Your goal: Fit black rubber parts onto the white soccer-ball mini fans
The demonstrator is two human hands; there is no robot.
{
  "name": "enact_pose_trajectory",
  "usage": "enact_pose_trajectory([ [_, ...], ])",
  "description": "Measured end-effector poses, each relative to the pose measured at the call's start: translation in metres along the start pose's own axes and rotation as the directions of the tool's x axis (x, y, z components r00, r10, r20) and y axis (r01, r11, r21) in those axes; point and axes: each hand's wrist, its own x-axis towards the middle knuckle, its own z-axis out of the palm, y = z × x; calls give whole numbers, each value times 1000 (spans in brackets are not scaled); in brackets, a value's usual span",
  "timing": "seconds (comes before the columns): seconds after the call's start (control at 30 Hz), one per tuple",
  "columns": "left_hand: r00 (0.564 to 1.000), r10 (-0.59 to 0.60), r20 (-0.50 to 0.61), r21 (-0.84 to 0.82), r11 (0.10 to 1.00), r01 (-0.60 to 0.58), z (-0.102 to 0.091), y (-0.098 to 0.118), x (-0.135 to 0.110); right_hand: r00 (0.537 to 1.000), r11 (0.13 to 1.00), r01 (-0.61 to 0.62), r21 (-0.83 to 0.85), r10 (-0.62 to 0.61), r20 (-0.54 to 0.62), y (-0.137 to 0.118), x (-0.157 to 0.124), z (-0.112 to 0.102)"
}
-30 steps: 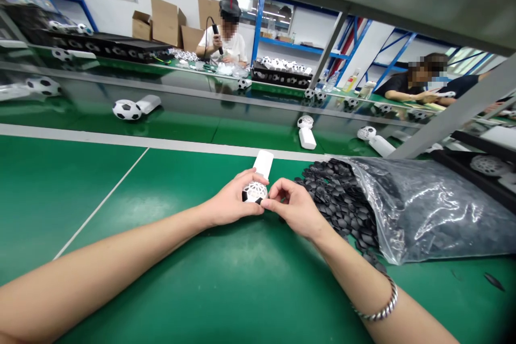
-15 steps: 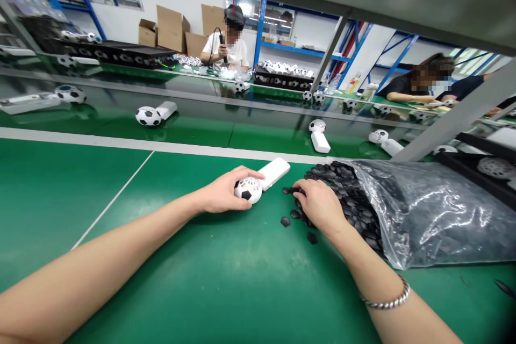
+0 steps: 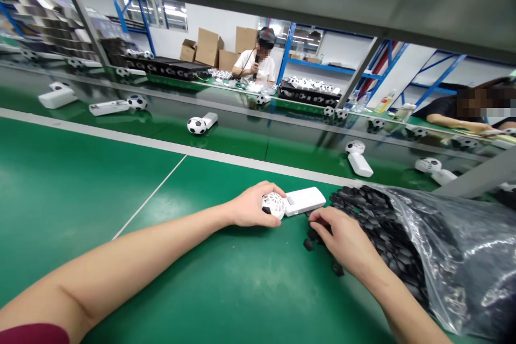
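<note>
My left hand (image 3: 252,205) is wrapped round the white lattice ball head of a small handheld fan (image 3: 290,203), whose white handle points right along the green table (image 3: 100,183). My right hand (image 3: 342,236) rests palm down on loose small black pieces (image 3: 308,244) at the edge of a heap of black pieces (image 3: 374,215). Its fingers are curled on them; what they pinch is hidden. The heap spills from a clear plastic bag (image 3: 455,247).
Several football-patterned fans (image 3: 196,124) and white fans (image 3: 357,156) lie on the conveyor belt beyond the white line. Two people work at the far bench. Black trays (image 3: 310,95) of balls and cardboard boxes (image 3: 207,45) stand behind. A grey shelf spans overhead.
My right hand left the fan head and went to the black pieces beside the bag. My left hand laid the fan down with its handle turned right. The camera view swung left.
</note>
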Motion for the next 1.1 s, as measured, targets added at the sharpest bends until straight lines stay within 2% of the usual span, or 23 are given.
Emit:
enact_pose_trajectory([
  [0.1, 998, 38, 56, -16, 999, -37, 0, 1, 0, 999, 994, 35, 107, -31, -35, -6, -1, -1],
  [0.2, 992, 44, 120, -28, 999, -41, -2, 0, 0, 999, 949, 41, 314, -33, -31, -14, -2, 1],
  [0.27, 987, 46, 156, -29, 999, -42, -4, 0, 1, 997, 920, 82, 383, -78, -26, -18, -3, 2],
  [0.4, 983, 70, 169, 1, 997, -71, -4, 3, 0, 985, 899, 173, 403, -165, -54, -26, -4, 5],
  [0.57, 995, 35, 89, 128, 991, -46, 3, 15, -7, 989, 854, 146, 500, -109, -103, -30, -6, 6],
  [0.7, 997, 10, 75, 126, 992, -20, 6, 20, -9, 981, 854, 184, 487, -127, -149, -35, -7, 6],
  [0.77, 997, 12, 80, 110, 994, -21, 6, 20, -9, 986, 835, 158, 527, -107, -125, -37, -8, 8],
  [0.9, 997, 21, 68, 101, 994, -28, 5, 18, -9, 996, 738, 77, 670, -94, -12, -39, -10, 15],
  [0.97, 997, 32, 75, 98, 994, -40, 5, 17, -9, 994, 736, 73, 673, -109, 12, -39, -9, 18],
  [1.1, 995, 52, 90, 90, 994, -60, 5, 16, -8, 995, 761, 89, 642, -91, -30, -41, -6, 23],
])
